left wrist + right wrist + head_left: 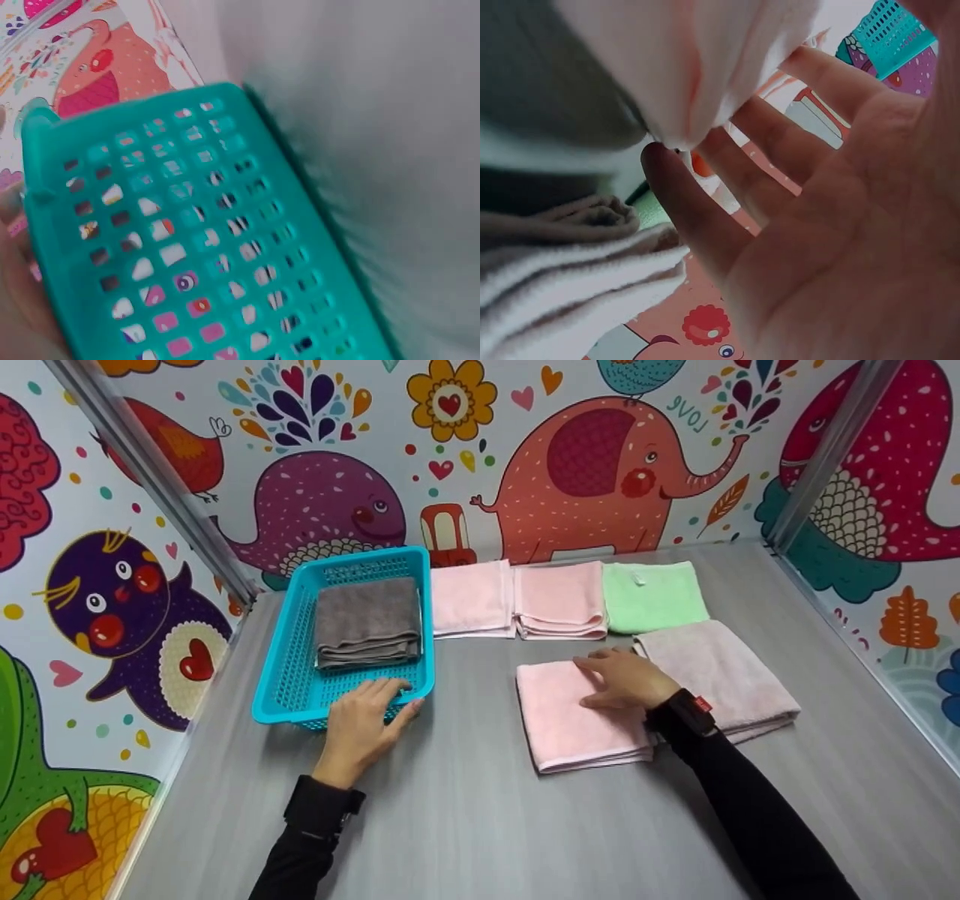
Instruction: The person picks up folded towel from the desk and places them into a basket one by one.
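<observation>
My left hand (362,727) is at the near right corner of a turquoise plastic basket (271,690), its fingers over the rim and the thumb pointing right. In the left wrist view the perforated basket wall (176,187) fills the middle. A stack of folded dark grey towels (367,619) lies inside the basket. My right hand (626,679) rests on a folded pink towel (570,727), fingers spread. In the right wrist view those fingers (694,202) look nearly straight against the cloth. Partly behind this hand lies a larger folded pale pink towel (720,675).
Along the back wall, right of the basket, stand folded pink towels (472,598), another pink stack (559,596) and a light green towel (652,596). Cartoon-printed panels (450,472) enclose the grey table (465,810) at the back and sides.
</observation>
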`<control>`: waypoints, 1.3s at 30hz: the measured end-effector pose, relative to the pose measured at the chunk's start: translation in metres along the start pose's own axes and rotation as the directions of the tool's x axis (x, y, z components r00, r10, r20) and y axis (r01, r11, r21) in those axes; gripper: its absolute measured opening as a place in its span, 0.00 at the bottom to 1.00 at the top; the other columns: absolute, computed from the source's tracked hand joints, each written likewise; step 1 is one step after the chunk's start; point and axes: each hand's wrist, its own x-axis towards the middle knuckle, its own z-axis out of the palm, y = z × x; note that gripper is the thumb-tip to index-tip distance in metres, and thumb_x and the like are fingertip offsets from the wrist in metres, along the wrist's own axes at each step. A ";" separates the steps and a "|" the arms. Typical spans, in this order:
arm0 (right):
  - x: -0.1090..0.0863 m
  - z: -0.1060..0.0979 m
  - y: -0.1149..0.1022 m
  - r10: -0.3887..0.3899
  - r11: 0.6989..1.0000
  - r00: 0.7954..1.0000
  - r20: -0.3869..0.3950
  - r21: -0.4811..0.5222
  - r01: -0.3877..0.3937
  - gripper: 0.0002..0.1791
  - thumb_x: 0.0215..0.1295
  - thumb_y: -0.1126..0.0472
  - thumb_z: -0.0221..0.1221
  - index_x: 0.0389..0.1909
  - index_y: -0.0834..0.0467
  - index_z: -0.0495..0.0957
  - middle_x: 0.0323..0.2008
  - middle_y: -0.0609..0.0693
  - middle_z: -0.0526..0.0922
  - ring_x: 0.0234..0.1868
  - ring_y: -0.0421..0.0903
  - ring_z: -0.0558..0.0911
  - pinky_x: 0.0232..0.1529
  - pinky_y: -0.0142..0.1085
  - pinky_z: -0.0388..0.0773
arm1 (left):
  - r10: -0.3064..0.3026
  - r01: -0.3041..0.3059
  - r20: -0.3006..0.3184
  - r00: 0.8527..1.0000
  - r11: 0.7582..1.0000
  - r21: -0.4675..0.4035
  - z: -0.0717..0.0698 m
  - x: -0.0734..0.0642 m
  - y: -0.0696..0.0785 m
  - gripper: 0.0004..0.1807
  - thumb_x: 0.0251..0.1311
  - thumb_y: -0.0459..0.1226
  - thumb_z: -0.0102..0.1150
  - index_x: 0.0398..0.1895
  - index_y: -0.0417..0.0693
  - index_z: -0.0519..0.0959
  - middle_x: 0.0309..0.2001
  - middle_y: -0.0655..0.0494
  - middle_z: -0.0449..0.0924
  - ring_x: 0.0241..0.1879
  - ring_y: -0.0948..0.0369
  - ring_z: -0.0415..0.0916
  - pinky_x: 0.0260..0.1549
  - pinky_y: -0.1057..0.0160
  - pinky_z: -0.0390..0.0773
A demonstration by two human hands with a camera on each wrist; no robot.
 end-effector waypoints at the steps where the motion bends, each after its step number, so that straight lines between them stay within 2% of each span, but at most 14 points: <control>1: 0.000 0.001 -0.001 0.006 1.000 1.000 0.001 0.000 -0.006 0.41 0.63 0.44 0.69 0.73 0.59 0.71 0.66 0.68 0.76 0.66 0.69 0.75 0.64 0.63 0.72 | 0.003 -0.003 -0.005 1.000 1.000 -0.001 0.000 0.000 0.001 0.16 0.67 0.52 0.65 0.47 0.52 0.87 0.42 0.54 0.89 0.38 0.52 0.85 0.34 0.51 0.83; 6: 0.002 0.005 -0.005 0.011 1.000 0.999 -0.033 -0.017 -0.012 0.41 0.66 0.44 0.67 0.74 0.60 0.70 0.67 0.69 0.75 0.66 0.71 0.74 0.64 0.64 0.72 | 0.012 -0.012 -0.016 1.000 1.000 0.003 0.002 -0.001 0.001 0.12 0.68 0.48 0.63 0.43 0.52 0.89 0.40 0.54 0.89 0.38 0.51 0.85 0.36 0.50 0.83; 11: 0.004 0.008 -0.010 -0.007 1.000 0.993 -0.118 -0.010 0.006 0.38 0.68 0.49 0.67 0.73 0.63 0.70 0.69 0.70 0.72 0.68 0.72 0.73 0.65 0.64 0.70 | 0.014 -0.014 -0.016 1.000 1.000 0.002 0.003 -0.002 0.000 0.13 0.68 0.48 0.64 0.44 0.51 0.89 0.40 0.53 0.89 0.39 0.51 0.85 0.38 0.49 0.84; 14: 0.004 0.010 -0.013 -0.027 0.999 0.981 -0.191 -0.033 0.021 0.35 0.68 0.53 0.67 0.71 0.63 0.72 0.69 0.70 0.73 0.67 0.70 0.74 0.64 0.64 0.72 | 0.018 -0.017 -0.021 1.000 1.000 0.011 0.004 -0.002 -0.001 0.13 0.68 0.48 0.64 0.44 0.52 0.89 0.40 0.53 0.88 0.38 0.52 0.85 0.37 0.50 0.83; 17: 0.002 0.011 -0.018 -0.064 0.994 0.960 -0.272 -0.107 0.036 0.30 0.66 0.57 0.68 0.66 0.63 0.77 0.64 0.68 0.77 0.64 0.67 0.78 0.57 0.61 0.78 | 0.022 -0.022 -0.026 0.999 0.999 0.030 0.006 -0.003 -0.002 0.13 0.68 0.49 0.64 0.44 0.53 0.89 0.39 0.54 0.88 0.38 0.52 0.85 0.36 0.51 0.83; 19: 0.000 0.011 -0.022 -0.087 0.986 0.953 -0.289 -0.160 0.042 0.27 0.65 0.57 0.68 0.64 0.62 0.79 0.61 0.67 0.80 0.61 0.66 0.80 0.51 0.60 0.81 | 0.031 -0.030 -0.024 0.999 0.999 0.045 0.006 -0.004 -0.003 0.13 0.68 0.49 0.64 0.45 0.53 0.89 0.39 0.54 0.88 0.38 0.52 0.85 0.36 0.51 0.83; 21: -0.004 0.010 -0.026 -0.090 0.983 0.963 -0.253 -0.179 0.045 0.27 0.66 0.55 0.67 0.64 0.61 0.79 0.61 0.66 0.80 0.60 0.66 0.81 0.50 0.59 0.82 | 0.044 -0.043 -0.016 0.999 0.997 0.063 0.007 -0.004 -0.003 0.14 0.68 0.50 0.63 0.46 0.52 0.88 0.40 0.53 0.88 0.40 0.52 0.85 0.38 0.50 0.83; 24: -0.009 0.010 -0.030 -0.056 0.987 0.989 -0.137 -0.156 0.034 0.30 0.71 0.50 0.62 0.70 0.59 0.75 0.68 0.65 0.76 0.66 0.67 0.76 0.58 0.61 0.78 | 0.064 -0.064 0.004 0.998 0.994 0.089 0.006 -0.003 -0.003 0.16 0.69 0.51 0.63 0.47 0.51 0.87 0.42 0.52 0.88 0.42 0.51 0.84 0.41 0.48 0.83; 27: -0.009 0.012 -0.031 -0.019 0.992 0.998 -0.052 -0.127 0.012 0.34 0.73 0.46 0.57 0.75 0.57 0.70 0.74 0.64 0.70 0.71 0.68 0.70 0.64 0.63 0.73 | 0.074 -0.075 0.014 0.997 0.992 0.098 0.006 -0.003 -0.003 0.16 0.69 0.51 0.62 0.48 0.50 0.86 0.42 0.51 0.88 0.42 0.50 0.84 0.41 0.48 0.83; 30: -0.008 0.014 -0.030 -0.040 0.990 0.998 -0.055 -0.134 0.032 0.34 0.73 0.45 0.57 0.74 0.56 0.70 0.74 0.63 0.70 0.71 0.68 0.71 0.64 0.62 0.73 | 0.081 -0.081 0.011 0.997 0.992 0.097 0.005 -0.003 -0.003 0.15 0.69 0.50 0.63 0.47 0.51 0.86 0.42 0.52 0.87 0.41 0.50 0.83 0.40 0.48 0.83; 34: -0.006 0.015 -0.034 -0.053 0.990 0.997 -0.060 -0.132 0.045 0.34 0.72 0.42 0.58 0.73 0.53 0.72 0.72 0.60 0.73 0.69 0.67 0.72 0.61 0.66 0.73 | 0.084 -0.084 0.005 0.996 0.992 0.095 0.007 -0.004 -0.004 0.14 0.69 0.50 0.62 0.46 0.51 0.86 0.41 0.52 0.87 0.40 0.51 0.83 0.39 0.48 0.83; 39: 0.003 0.020 -0.053 -0.035 0.990 0.999 -0.025 -0.140 0.031 0.35 0.72 0.39 0.57 0.75 0.49 0.71 0.73 0.60 0.72 0.71 0.68 0.70 0.57 0.71 0.73 | 0.084 -0.084 0.005 0.996 0.992 0.095 0.008 -0.004 -0.004 0.14 0.70 0.50 0.62 0.46 0.52 0.85 0.40 0.53 0.87 0.40 0.51 0.83 0.39 0.49 0.83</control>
